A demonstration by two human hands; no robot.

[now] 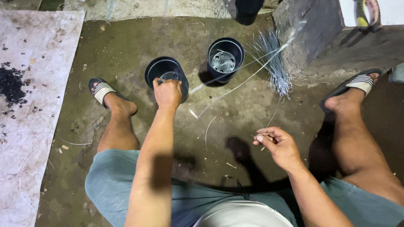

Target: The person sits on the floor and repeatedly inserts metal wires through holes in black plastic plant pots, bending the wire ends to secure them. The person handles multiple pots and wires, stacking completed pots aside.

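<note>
Seated on a dirt floor (126, 46), legs spread, sandals on both feet.

Left hand (167, 93): reaching forward, fingers clenched over the near rim of a black plastic pot (165, 72). Pot standing on the ground just ahead of the left foot, tilted slightly toward the camera, perforated bottom visible inside.

Right hand (278, 145): raised over the right knee, thumb and forefinger pinched on a thin wire (271, 120) running up toward the bundle. Remaining fingers loosely curled.

Second black pot (225, 59): upright, just beside the first, untouched, perforated bottom showing, long wires lying across its rim.

Bundle of wires (275, 63): leaning against a concrete block (311, 33), near the second pot. Loose strands scattered on the ground between the pots and the knees.

Progress, as judged: wire selected and in hand, one pot gripped; no wire seen fitted to the gripped pot. Fitting of either pot apparently outstanding. Third dark pot (246, 10) partly visible at top edge, state unclear.
</note>
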